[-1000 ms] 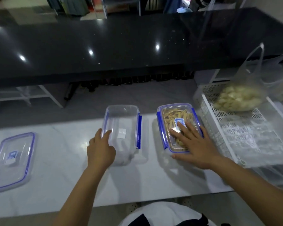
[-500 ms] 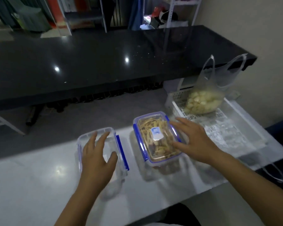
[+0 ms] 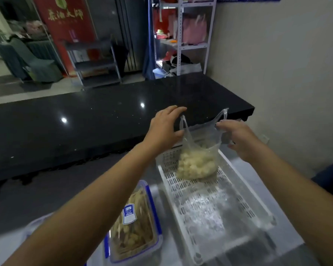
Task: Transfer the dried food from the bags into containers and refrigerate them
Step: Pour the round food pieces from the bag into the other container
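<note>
At far left, the rim of an empty clear container [image 3: 34,226] is only partly seen behind the left forearm; no lid is visible on it, and it is judged unfilled. Just right of it, a lidded container [image 3: 134,225] with blue clips is seen on the pale counter [image 3: 8,244], filled with tan dried strips; this portion is judged done, apart from refrigeration.

The left hand [image 3: 164,128] is held open at the left handle of the clear plastic bag [image 3: 197,160], fingers spread wide, thumb near the handle loop; contact is possibly made, but a closed pinch cannot be confirmed because of blur. The bag is resting in the far end of the white perforated basket [image 3: 219,214], upright, with pale dried chunks bunched at its bottom. The near part of the basket is covered by crinkled clear plastic, contents not readable.

The right hand [image 3: 238,139] is placed at the right side of the bag mouth, fingers curled narrow onto the plastic edge just below the right handle; a light hold on the bag is judged.

Left to do: bag lifted out, chunks emptied into the empty container, lid fitted, both containers refrigerated. No fridge is identified in view.
</note>
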`<state>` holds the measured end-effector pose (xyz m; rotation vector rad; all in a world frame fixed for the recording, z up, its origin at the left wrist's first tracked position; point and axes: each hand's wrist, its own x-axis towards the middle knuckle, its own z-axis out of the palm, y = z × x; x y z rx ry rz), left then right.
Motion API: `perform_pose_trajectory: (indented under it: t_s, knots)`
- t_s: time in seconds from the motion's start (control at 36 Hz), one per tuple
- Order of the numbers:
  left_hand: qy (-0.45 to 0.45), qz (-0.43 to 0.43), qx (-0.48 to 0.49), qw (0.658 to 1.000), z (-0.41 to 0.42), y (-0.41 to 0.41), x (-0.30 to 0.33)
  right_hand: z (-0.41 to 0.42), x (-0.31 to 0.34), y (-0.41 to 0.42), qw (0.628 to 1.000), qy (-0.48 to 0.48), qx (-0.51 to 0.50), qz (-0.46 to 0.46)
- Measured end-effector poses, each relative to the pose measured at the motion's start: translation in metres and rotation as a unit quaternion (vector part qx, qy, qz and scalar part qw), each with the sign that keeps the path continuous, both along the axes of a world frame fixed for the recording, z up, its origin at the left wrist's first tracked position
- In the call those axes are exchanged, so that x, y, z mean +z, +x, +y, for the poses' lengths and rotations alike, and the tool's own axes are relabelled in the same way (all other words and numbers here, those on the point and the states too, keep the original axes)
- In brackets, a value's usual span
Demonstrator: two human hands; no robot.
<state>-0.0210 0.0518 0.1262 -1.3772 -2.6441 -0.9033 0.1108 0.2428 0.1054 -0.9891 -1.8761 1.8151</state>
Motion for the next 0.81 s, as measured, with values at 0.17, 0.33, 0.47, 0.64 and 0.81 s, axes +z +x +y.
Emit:
perform_pose_trajectory:
  t_s: [0.17,0.33,0.47,0.64,0.81]
  knots:
    - [0.024,-0.012,0.041,0.999,0.059,-0.019,0.007,0.0,0.008,-0.024,0.992,0.017,0.12,0.027]
    - [0.067,-0.038,0.075,0.994,0.072,-0.009,0.019,-0.01,0.006,-0.035,0.983,0.028,0.177,0.029]
    - [0.074,-0.131,0.061,0.987,0.045,-0.01,0.023,-0.007,0.028,-0.041,0.985,-0.005,0.162,0.049]
    - [0.136,-0.235,0.036,0.962,0.01,-0.003,0.025,-0.019,0.087,-0.045,0.96,-0.022,0.269,0.077]
    - [0.144,-0.211,0.03,0.966,-0.018,0.012,0.054,-0.043,0.121,-0.048,0.941,-0.015,0.322,0.106]
